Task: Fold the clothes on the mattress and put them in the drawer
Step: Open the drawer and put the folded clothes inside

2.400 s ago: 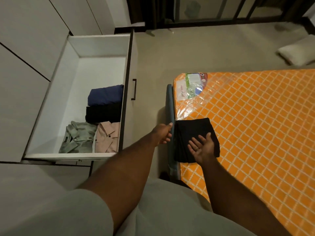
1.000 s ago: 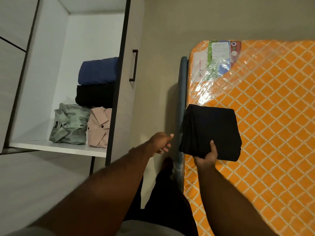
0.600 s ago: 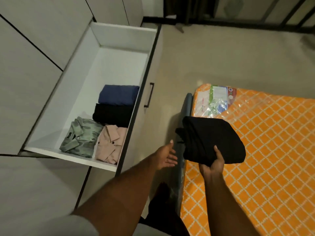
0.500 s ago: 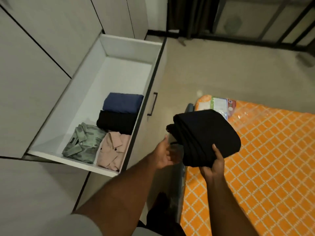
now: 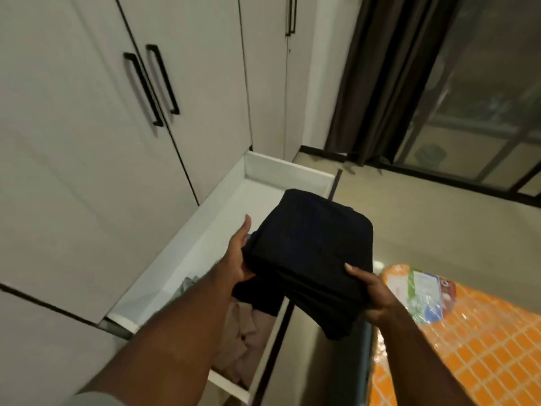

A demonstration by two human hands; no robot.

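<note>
Now, above the open drawer (image 5: 288, 171), where a pink shirt (image 5: 246, 344) lies at the near end, your left hand (image 5: 237, 259) holds the left edge of the folded black garment (image 5: 310, 253), fingers hidden beneath. Your right hand (image 5: 373, 298) pinches its near right corner, thumb on top, just beside the orange mattress (image 5: 486, 353).

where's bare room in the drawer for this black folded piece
The far end of the drawer is bare white floor, bordered by its back wall and left wall. The near end is crowded: a pink shirt and a grey-green garment lie there.
</note>
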